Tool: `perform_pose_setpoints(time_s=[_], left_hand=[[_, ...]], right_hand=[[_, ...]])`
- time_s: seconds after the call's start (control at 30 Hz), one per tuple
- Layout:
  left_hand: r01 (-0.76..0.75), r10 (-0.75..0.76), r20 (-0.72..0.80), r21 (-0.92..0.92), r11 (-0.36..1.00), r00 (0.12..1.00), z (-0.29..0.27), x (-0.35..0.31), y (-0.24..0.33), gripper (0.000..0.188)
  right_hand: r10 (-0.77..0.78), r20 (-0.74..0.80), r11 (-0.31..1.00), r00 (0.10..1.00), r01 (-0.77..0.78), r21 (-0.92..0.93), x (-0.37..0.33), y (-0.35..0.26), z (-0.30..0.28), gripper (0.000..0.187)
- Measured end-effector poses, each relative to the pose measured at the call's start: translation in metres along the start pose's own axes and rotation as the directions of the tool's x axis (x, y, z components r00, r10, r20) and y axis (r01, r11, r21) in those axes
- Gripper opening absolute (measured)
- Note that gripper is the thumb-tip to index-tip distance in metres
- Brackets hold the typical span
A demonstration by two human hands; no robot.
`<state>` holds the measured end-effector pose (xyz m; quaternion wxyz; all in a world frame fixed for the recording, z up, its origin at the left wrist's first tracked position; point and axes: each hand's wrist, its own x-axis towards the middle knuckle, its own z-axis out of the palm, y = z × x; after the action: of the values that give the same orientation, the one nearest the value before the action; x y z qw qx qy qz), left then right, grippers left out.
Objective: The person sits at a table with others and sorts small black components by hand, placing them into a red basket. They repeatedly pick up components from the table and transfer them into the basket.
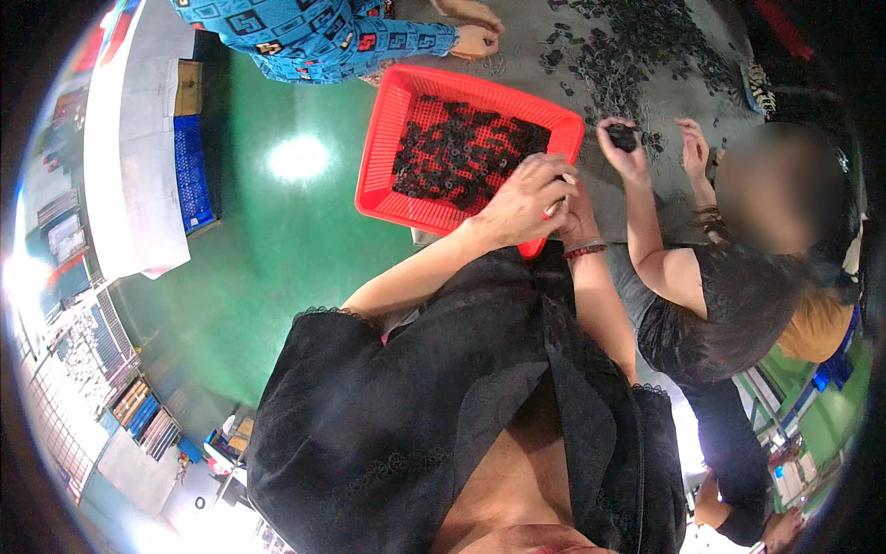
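A red plastic basket sits at the edge of a grey table. It holds several small black ring-shaped parts. My left hand lies over the basket's near right corner with its fingers curled on the rim. My right hand is tucked just behind the left one and mostly hidden. A red bead bracelet is on that wrist. What my right hand holds cannot be seen.
A heap of black parts is spread over the table's far right. A person in black on my right holds a black part. Another person's blue patterned sleeve reaches in at the top. The green floor lies to the left.
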<state>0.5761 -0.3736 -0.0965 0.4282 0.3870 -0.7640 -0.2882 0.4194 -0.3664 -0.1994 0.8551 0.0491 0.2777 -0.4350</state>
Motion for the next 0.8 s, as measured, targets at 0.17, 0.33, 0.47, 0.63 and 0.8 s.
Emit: perform_pose_setpoints(time_s=[0.17,0.33,0.47,0.63,0.8], left_hand=[[0.356,-0.317,-0.184,0.241,0.903,0.93,-0.06,-0.047,-0.041,0.026],[0.629,-0.503,-0.378,0.475,0.615,0.777,-0.122,-0.098,-0.102,0.041],[0.705,-0.64,-0.373,0.589,0.396,0.671,-0.158,-0.112,-0.131,0.052],[0.787,-0.891,-0.272,0.601,0.137,0.363,-0.162,-0.127,-0.181,0.07],[0.694,-0.962,-0.158,0.718,0.043,0.223,-0.137,-0.091,-0.169,0.07]], right_hand=[[0.059,-0.25,0.882,0.966,-0.168,-0.441,0.0,0.011,0.062,0.038],[-0.213,-0.02,0.046,0.977,-0.011,-0.999,0.007,0.039,0.047,0.06],[0.12,0.03,0.495,0.992,-0.034,-0.868,-0.031,0.004,0.1,0.041],[-0.374,0.076,0.526,0.924,0.279,-0.803,-0.016,-0.079,0.114,0.034],[-0.618,-0.028,-0.035,0.786,-0.063,-0.997,0.07,-0.164,-0.006,0.037]])
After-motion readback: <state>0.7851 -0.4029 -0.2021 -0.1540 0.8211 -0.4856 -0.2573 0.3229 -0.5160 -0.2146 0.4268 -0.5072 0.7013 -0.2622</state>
